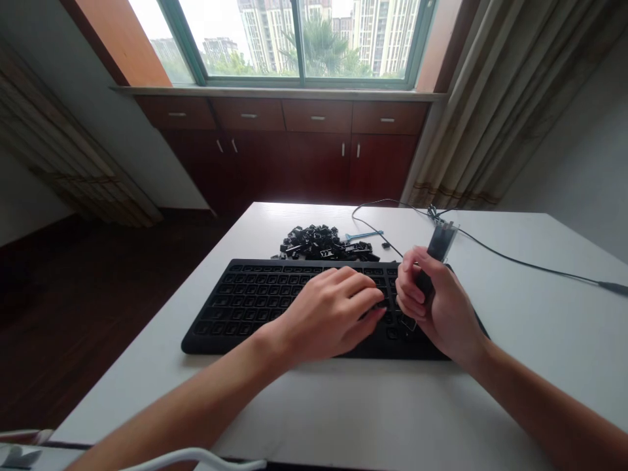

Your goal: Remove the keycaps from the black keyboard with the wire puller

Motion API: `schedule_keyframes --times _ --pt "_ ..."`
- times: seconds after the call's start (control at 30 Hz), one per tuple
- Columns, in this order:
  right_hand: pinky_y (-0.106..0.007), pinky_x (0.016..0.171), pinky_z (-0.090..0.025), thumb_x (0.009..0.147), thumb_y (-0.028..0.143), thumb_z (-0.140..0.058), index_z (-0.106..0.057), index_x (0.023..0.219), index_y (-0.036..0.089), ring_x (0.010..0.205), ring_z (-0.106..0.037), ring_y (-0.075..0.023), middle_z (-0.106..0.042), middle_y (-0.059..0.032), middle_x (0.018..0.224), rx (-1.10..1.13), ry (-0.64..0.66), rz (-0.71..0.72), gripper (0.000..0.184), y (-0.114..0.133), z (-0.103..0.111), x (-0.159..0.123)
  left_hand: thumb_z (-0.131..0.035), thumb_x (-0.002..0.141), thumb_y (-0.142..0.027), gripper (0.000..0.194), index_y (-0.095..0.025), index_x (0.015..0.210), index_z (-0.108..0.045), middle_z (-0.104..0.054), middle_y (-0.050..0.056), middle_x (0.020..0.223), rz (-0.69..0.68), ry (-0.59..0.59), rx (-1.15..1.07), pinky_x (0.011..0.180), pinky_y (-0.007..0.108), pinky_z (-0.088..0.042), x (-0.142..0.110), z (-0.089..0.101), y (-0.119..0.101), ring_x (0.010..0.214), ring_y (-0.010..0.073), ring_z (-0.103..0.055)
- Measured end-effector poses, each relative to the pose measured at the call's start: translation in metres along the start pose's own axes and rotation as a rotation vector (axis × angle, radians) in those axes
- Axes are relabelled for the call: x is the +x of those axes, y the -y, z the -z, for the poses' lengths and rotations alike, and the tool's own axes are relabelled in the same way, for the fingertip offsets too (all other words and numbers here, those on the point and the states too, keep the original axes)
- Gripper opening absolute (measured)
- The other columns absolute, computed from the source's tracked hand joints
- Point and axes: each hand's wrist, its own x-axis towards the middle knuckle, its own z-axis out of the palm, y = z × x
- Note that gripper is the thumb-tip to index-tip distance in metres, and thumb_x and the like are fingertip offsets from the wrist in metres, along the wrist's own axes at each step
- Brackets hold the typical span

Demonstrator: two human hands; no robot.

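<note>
A black keyboard [255, 291] lies flat on the white table, its key positions showing as open square frames on the left side. My left hand [338, 311] rests over its right-middle part, fingers bent and the thumb close to the index fingertip; whatever sits between them is hidden. Over the number-pad end, my right hand [436, 301] is closed around a dark, partly see-through keycap puller [441, 241]. The tool's upper end sticks out above the fist, and thin wire shows below it near the keys. Behind the keyboard is a heap of loose black keycaps [316, 242].
Beside the heap lie a slim blue tool [364, 235] and a single black keycap [385, 245]. A black cable [520, 260] runs across the table's right side. At the lower left, a white cable [196, 453] crosses the near edge. Cabinets [304, 157] stand beneath the window.
</note>
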Motion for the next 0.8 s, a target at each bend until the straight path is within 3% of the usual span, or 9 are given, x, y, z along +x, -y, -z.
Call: schedule_keyframes --times 0.17,0.3,0.43,0.53,0.7,0.8 --pt "-0.021 0.041 -0.033 0.092 0.047 -0.064 -0.060 0.066 0.018 0.046 -0.045 -0.0095 -0.044 0.0032 0.053 -0.070 -0.086 0.056 0.039 0.006 0.003 0.005 -0.055 0.103 -0.032 0.023 -0.015 0.113 -0.068 -0.073 0.007 0.111 -0.158 0.059 -0.061 0.090 0.034 -0.055 -0.001 -0.008 -0.014 0.102 0.0215 -0.067" --pt "-0.021 0.040 -0.031 0.092 0.041 -0.066 -0.060 0.073 0.019 0.042 -0.042 -0.0090 -0.043 0.0051 0.052 -0.061 -0.086 0.054 0.029 0.015 0.008 0.011 -0.055 0.104 -0.031 0.023 -0.015 0.114 -0.068 -0.074 0.006 0.112 -0.177 0.058 -0.084 0.091 0.033 -0.055 -0.002 -0.011 -0.013 0.104 0.0208 -0.067" --pt "-0.021 0.039 -0.025 0.093 0.033 -0.064 -0.053 0.070 0.020 0.038 -0.032 -0.0067 -0.039 0.0071 0.050 -0.029 0.001 0.031 0.028 0.019 0.013 0.014 -0.055 0.103 -0.029 0.021 -0.015 0.114 -0.068 -0.075 0.006 0.115 -0.194 0.050 -0.087 0.089 0.032 -0.055 -0.001 -0.010 -0.015 0.106 0.0203 -0.067" --pt "-0.021 0.039 -0.026 0.094 0.038 -0.063 -0.048 0.067 0.020 0.038 -0.031 -0.0067 -0.039 0.0070 0.050 0.035 0.074 -0.042 0.036 0.016 0.016 0.013 -0.056 0.103 -0.028 0.022 -0.018 0.118 -0.068 -0.074 0.005 0.120 -0.210 0.080 -0.084 0.088 0.033 -0.055 0.000 -0.009 -0.016 0.109 0.0207 -0.067" --pt "-0.022 0.041 -0.036 0.091 0.048 -0.069 -0.045 0.061 0.020 0.042 -0.046 -0.0085 -0.047 0.0041 0.053 -0.057 -0.017 0.054 0.048 0.009 0.019 0.007 -0.058 0.102 -0.026 0.022 -0.019 0.120 -0.068 -0.074 0.004 0.122 -0.176 0.069 -0.142 0.093 0.034 -0.055 0.001 -0.013 -0.019 0.109 0.0204 -0.066" --pt "-0.021 0.037 -0.032 0.093 0.053 -0.066 -0.050 0.066 0.020 0.038 -0.046 -0.0086 -0.047 0.0048 0.051 -0.069 -0.062 0.147 0.045 0.008 0.018 0.003 -0.060 0.101 -0.024 0.019 -0.020 0.117 -0.069 -0.076 0.003 0.118 -0.086 0.041 -0.216 0.091 0.033 -0.056 0.002 -0.018 -0.022 0.101 0.0187 -0.068"
